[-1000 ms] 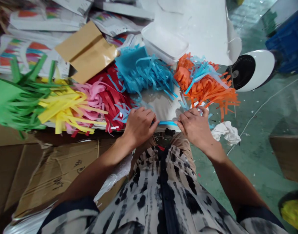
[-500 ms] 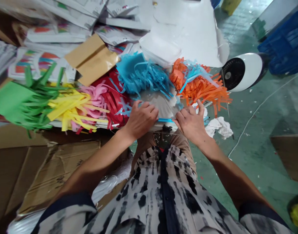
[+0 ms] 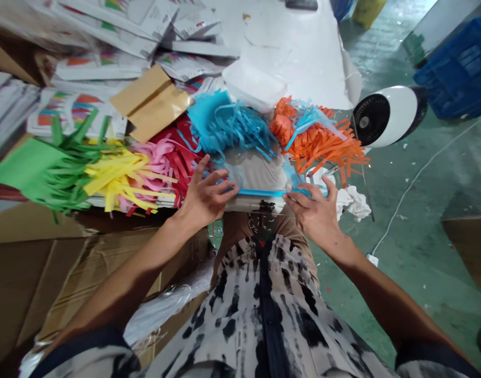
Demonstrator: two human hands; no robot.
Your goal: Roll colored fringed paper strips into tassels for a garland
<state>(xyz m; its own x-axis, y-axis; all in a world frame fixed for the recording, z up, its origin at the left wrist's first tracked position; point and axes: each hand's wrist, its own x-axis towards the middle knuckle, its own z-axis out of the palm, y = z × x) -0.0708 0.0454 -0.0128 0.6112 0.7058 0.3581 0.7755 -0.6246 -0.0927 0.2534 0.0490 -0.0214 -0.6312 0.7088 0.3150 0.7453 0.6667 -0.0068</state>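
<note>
A narrow rolled band of blue tissue paper (image 3: 262,193) runs along the table's near edge between my hands. My left hand (image 3: 205,195) has its fingers spread, with the tips at the band's left end. At the other end, my right hand (image 3: 316,211) rests its fingertips on the band, fingers apart. Light blue fringe strips (image 3: 291,176) lie by my right fingers. Just beyond is a heap of blue fringed tissue paper (image 3: 240,126), with orange fringed paper (image 3: 323,139) to its right. Red fringed paper (image 3: 182,165) lies close to my left hand.
Pink (image 3: 158,156), yellow (image 3: 120,173) and green fringed paper (image 3: 23,165) lie leftward. Behind them are a brown paper piece (image 3: 152,102) and printed packets (image 3: 77,113). A fan (image 3: 390,115) stands right of the table; cardboard boxes (image 3: 23,283) sit at lower left.
My hands have moved apart and their fingers have spread out. More of the blue band shows between them. My left hand has shifted left.
</note>
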